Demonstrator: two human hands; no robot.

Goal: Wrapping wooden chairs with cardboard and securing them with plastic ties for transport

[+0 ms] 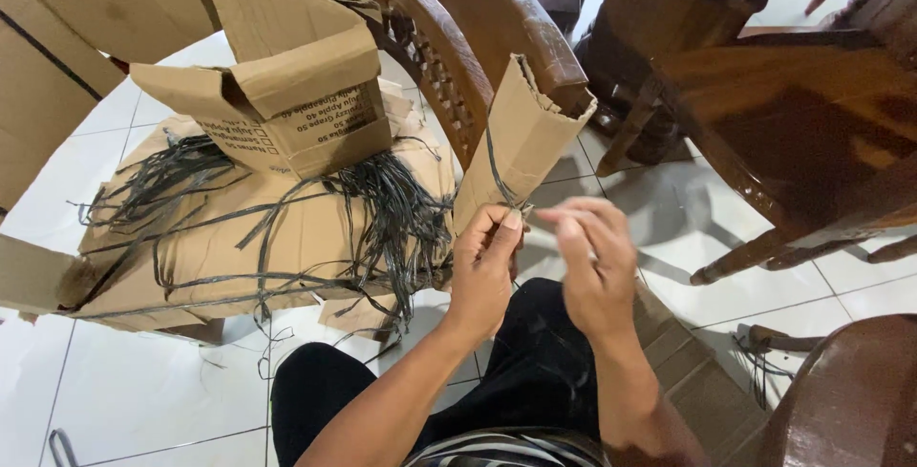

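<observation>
**Strap pinch at the cardboard strip**

My left-hand fingers [504,228] are clamped on a thin dark strap [497,176] at the lower end of the folded cardboard strip [516,137]. My right hand [597,271], blurred, hovers just beside that strip; its grip I cannot tell. More straps [392,204] lie left of the strip, on flattened cardboard [191,252].

Bare forearms, black trousers [535,371], striped black-and-white shirt hem [506,450].

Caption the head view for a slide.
Left hand pinches a dark strap on a folded cardboard piece; right hand alongside.
</observation>
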